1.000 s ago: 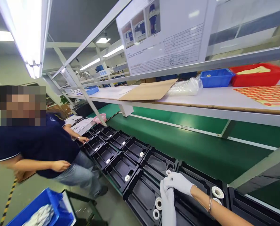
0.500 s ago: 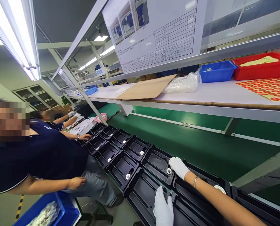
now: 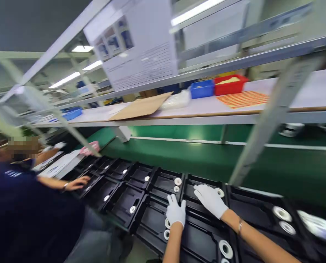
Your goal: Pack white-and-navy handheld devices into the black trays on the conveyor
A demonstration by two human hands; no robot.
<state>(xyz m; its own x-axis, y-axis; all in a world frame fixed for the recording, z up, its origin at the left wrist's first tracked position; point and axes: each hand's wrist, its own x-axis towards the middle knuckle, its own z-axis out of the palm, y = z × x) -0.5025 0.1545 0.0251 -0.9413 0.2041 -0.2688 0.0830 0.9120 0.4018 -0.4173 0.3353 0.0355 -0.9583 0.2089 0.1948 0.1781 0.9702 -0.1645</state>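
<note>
My left hand (image 3: 176, 212), in a white glove, rests at the right side of a front-row black tray (image 3: 152, 215) with its fingers spread. Just left of it, partly covered, a white ring (image 3: 167, 223) lies in that tray, with a smaller white ring (image 3: 166, 234) below. My right hand (image 3: 210, 199), also gloved, reaches over a back-row black tray (image 3: 190, 190), fingers stretched out and palm down. Beside its knuckles sits another white ring (image 3: 219, 192). Nothing shows in either hand, though the right palm's underside is hidden.
Black trays with white rings run in two rows along the green bench (image 3: 206, 153). A person (image 3: 28, 212) at the left reaches over the far trays. Above, a shelf holds cardboard (image 3: 143, 106), a blue bin (image 3: 202, 89) and a red bin (image 3: 230, 84). A slanted post (image 3: 264, 128) stands behind.
The view has swung right. My right hand has moved from one back-row tray to the tray right of it; the first now shows two rings. Two rings now show beside my left hand.
</note>
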